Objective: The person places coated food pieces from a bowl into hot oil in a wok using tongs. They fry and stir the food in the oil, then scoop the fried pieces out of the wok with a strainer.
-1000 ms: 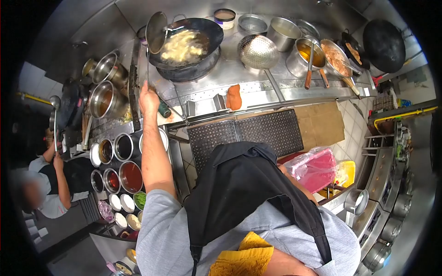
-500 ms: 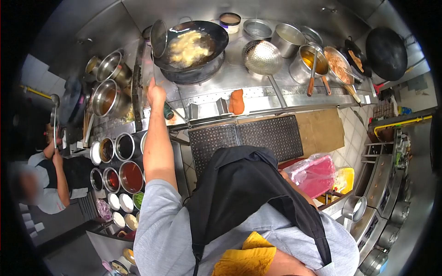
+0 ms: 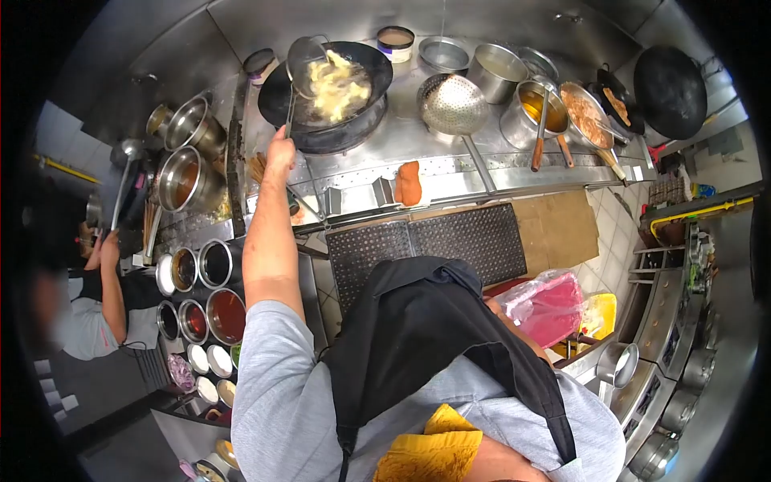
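My left hand (image 3: 279, 154) is closed around the handle of a long-handled ladle (image 3: 307, 67). Its round head is over the left side of a black wok (image 3: 269, 104), at the edge of pale yellow frying pieces (image 3: 341, 87) in bubbling oil. The wok sits on a burner ring at the back left of the metal range. Low on my right side, a strip of my right forearm (image 3: 522, 328) shows past the black apron, near a pink tub covered in clear plastic (image 3: 546, 309). The fingers of that hand are hidden.
A perforated strainer (image 3: 453, 104) and several pots stand right of the wok, including one of yellow liquid (image 3: 511, 124). An orange cloth (image 3: 408, 183) lies on the range's front ledge. Sauce containers (image 3: 226, 315) are at left. Beyond them, a co-worker (image 3: 88, 313) holds another ladle.
My left hand has moved slightly right and up, taking the ladle head from the wok's left rim to over the food. The co-worker's ladle and arms have shifted.
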Action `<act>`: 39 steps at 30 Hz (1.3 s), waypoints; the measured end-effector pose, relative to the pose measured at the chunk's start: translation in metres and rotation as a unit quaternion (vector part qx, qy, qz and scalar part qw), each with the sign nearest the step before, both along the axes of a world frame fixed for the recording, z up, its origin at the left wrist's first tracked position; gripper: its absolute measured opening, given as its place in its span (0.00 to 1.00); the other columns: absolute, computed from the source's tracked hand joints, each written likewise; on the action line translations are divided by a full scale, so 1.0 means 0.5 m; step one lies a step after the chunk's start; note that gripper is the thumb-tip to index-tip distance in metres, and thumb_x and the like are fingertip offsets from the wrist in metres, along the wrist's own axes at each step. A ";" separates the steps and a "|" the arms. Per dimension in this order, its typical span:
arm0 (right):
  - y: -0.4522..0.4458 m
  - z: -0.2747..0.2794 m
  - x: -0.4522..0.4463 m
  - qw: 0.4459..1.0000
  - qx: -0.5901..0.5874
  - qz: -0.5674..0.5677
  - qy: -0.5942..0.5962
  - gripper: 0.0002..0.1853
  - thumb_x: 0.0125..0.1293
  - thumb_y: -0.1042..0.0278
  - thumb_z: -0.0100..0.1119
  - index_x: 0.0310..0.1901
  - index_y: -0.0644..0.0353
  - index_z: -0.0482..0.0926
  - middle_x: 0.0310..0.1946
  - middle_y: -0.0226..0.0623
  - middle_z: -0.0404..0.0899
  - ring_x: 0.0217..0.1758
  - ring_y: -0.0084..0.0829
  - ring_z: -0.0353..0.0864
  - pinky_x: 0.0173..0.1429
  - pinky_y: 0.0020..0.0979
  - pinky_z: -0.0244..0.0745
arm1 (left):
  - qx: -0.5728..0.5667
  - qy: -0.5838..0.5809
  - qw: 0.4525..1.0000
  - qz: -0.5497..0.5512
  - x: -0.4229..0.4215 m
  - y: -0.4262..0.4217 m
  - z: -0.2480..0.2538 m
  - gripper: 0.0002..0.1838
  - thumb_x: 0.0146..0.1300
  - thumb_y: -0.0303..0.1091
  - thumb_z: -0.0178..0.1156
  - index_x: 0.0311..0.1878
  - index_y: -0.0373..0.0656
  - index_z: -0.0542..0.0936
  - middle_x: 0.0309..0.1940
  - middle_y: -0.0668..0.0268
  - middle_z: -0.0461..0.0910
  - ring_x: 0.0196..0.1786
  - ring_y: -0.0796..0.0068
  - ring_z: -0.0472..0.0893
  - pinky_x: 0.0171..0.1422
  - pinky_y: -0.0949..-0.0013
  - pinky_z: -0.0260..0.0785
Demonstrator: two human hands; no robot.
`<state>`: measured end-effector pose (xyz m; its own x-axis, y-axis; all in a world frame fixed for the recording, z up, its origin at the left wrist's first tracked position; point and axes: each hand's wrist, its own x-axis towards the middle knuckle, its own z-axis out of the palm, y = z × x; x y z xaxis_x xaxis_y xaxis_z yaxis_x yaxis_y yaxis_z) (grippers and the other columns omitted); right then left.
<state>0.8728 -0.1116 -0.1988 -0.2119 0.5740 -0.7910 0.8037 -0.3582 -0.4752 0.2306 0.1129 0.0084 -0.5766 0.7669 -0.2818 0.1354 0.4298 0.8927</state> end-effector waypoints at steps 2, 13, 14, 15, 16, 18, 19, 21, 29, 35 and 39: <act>0.002 -0.038 0.027 0.985 0.060 0.157 -0.029 0.23 0.67 0.53 0.41 0.54 0.57 0.79 0.58 0.37 0.78 0.63 0.39 0.72 0.68 0.31 0.61 | 0.123 0.185 0.973 -0.057 -0.055 -0.008 -0.043 0.30 0.59 0.26 0.46 0.67 0.52 0.69 0.38 0.58 0.81 0.33 0.65 0.79 0.36 0.61 0.71; 0.002 -0.013 0.006 0.998 -0.023 -0.038 -0.042 0.27 0.63 0.47 0.53 0.53 0.63 0.78 0.54 0.46 0.79 0.57 0.40 0.78 0.58 0.33 0.70 | 0.087 0.464 0.872 -0.129 0.060 -0.269 0.226 0.26 0.60 0.23 0.48 0.61 0.55 0.75 0.47 0.49 0.80 0.50 0.49 0.79 0.53 0.55 0.72; 0.005 0.003 0.007 0.998 -0.024 -0.034 -0.042 0.27 0.63 0.47 0.53 0.53 0.63 0.78 0.54 0.46 0.79 0.57 0.40 0.78 0.58 0.33 0.70 | 0.044 0.446 0.886 -0.121 0.081 -0.282 0.234 0.25 0.61 0.23 0.48 0.61 0.55 0.75 0.48 0.47 0.79 0.50 0.48 0.79 0.53 0.54 0.72; 0.011 0.053 -0.001 0.999 0.040 0.035 0.009 0.26 0.63 0.48 0.55 0.52 0.63 0.79 0.53 0.47 0.80 0.57 0.39 0.79 0.57 0.33 0.70 | 0.048 0.426 0.896 -0.116 0.095 -0.294 0.229 0.25 0.61 0.23 0.48 0.61 0.55 0.75 0.48 0.47 0.79 0.50 0.48 0.79 0.54 0.54 0.72; 0.019 0.088 -0.015 0.987 0.104 0.103 0.061 0.25 0.63 0.49 0.56 0.51 0.63 0.80 0.52 0.48 0.80 0.56 0.38 0.79 0.56 0.32 0.70 | 0.052 0.406 0.906 -0.111 0.101 -0.304 0.220 0.25 0.61 0.23 0.48 0.61 0.55 0.75 0.48 0.48 0.79 0.50 0.48 0.79 0.54 0.54 0.72; 0.038 0.086 -0.036 0.998 0.055 0.035 0.000 0.24 0.63 0.51 0.56 0.51 0.62 0.80 0.52 0.46 0.81 0.56 0.38 0.79 0.56 0.32 0.71 | 0.054 0.372 0.921 -0.104 0.110 -0.316 0.198 0.26 0.62 0.23 0.48 0.62 0.56 0.74 0.49 0.48 0.79 0.51 0.48 0.79 0.54 0.55 0.72; 0.043 0.084 -0.042 0.997 0.006 -0.035 -0.062 0.22 0.64 0.52 0.56 0.50 0.62 0.80 0.51 0.45 0.81 0.55 0.38 0.80 0.57 0.32 0.71 | 0.054 0.352 0.928 -0.104 0.120 -0.322 0.193 0.26 0.62 0.24 0.48 0.63 0.56 0.74 0.48 0.48 0.79 0.51 0.48 0.79 0.54 0.55 0.72; 0.053 0.072 -0.048 0.998 0.024 -0.008 -0.064 0.21 0.65 0.54 0.55 0.51 0.62 0.80 0.51 0.45 0.81 0.55 0.38 0.80 0.57 0.32 0.71 | 0.037 0.329 0.938 -0.106 0.122 -0.326 0.171 0.26 0.62 0.25 0.50 0.63 0.59 0.73 0.46 0.47 0.80 0.50 0.48 0.80 0.53 0.55 0.71; 0.027 0.037 -0.044 0.998 0.043 0.020 -0.049 0.20 0.68 0.56 0.51 0.51 0.63 0.79 0.50 0.44 0.82 0.54 0.37 0.80 0.58 0.32 0.71 | 0.080 0.345 0.934 -0.046 0.052 -0.304 0.100 0.25 0.64 0.27 0.49 0.64 0.57 0.73 0.47 0.47 0.80 0.50 0.50 0.81 0.55 0.57 0.71; -0.048 -0.142 0.045 0.992 0.006 -0.126 0.032 0.26 0.65 0.45 0.53 0.51 0.61 0.80 0.48 0.43 0.82 0.50 0.34 0.81 0.54 0.32 0.73 | 0.105 0.318 0.942 0.024 -0.054 -0.194 0.008 0.24 0.63 0.27 0.48 0.65 0.46 0.72 0.51 0.49 0.80 0.50 0.55 0.81 0.57 0.62 0.70; -0.054 -0.100 0.032 0.995 -0.015 -0.062 0.082 0.26 0.65 0.45 0.54 0.50 0.63 0.79 0.45 0.43 0.83 0.47 0.33 0.82 0.52 0.32 0.73 | 0.085 0.260 0.961 0.028 -0.091 -0.134 -0.078 0.27 0.60 0.27 0.49 0.65 0.43 0.71 0.44 0.52 0.82 0.41 0.58 0.82 0.48 0.65 0.72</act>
<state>0.8887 -0.1387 -0.2487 -0.2689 0.5796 -0.7693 0.6655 -0.4657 -0.5834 0.1849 0.0460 -0.0308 -0.6478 0.7395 0.1829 0.5633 0.3034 0.7686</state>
